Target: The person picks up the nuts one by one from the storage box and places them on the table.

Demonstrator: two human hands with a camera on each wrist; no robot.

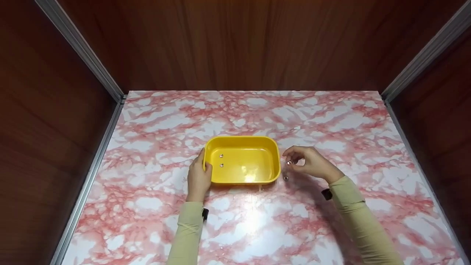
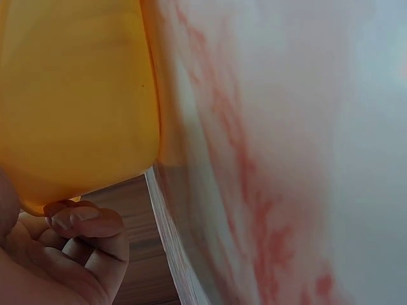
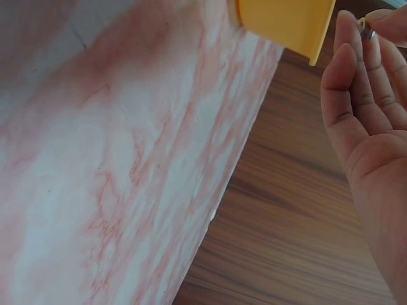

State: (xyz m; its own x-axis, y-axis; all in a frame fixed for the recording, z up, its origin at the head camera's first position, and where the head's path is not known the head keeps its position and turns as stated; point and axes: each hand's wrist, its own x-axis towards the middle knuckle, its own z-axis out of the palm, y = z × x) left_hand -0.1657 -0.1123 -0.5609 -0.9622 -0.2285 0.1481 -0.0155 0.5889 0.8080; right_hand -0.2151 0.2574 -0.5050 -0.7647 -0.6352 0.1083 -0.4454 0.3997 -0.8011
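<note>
A yellow plastic tub (image 1: 244, 156) sits on the marbled table, and two small shiny metal nuts (image 1: 221, 165) lie inside it on the left. My left hand (image 1: 198, 179) grips the tub's left rim, its thumb on the near inner side. In the left wrist view curled fingers (image 2: 95, 222) hold the tub's rim. Just right of the tub, my right hand (image 1: 309, 162) is raised over the table, pinching a small metal nut (image 3: 365, 28) between thumb and fingertips. Another nut (image 1: 286, 178) shows below that hand, near the tub's right end.
The table (image 1: 154, 235) has a red-and-white marbled top. Brown wood-grain panels (image 1: 254, 44) stand at the back and both sides, with grey metal strips (image 1: 84, 48) along the corners. A dark wrist device (image 1: 326, 194) shows at the right sleeve.
</note>
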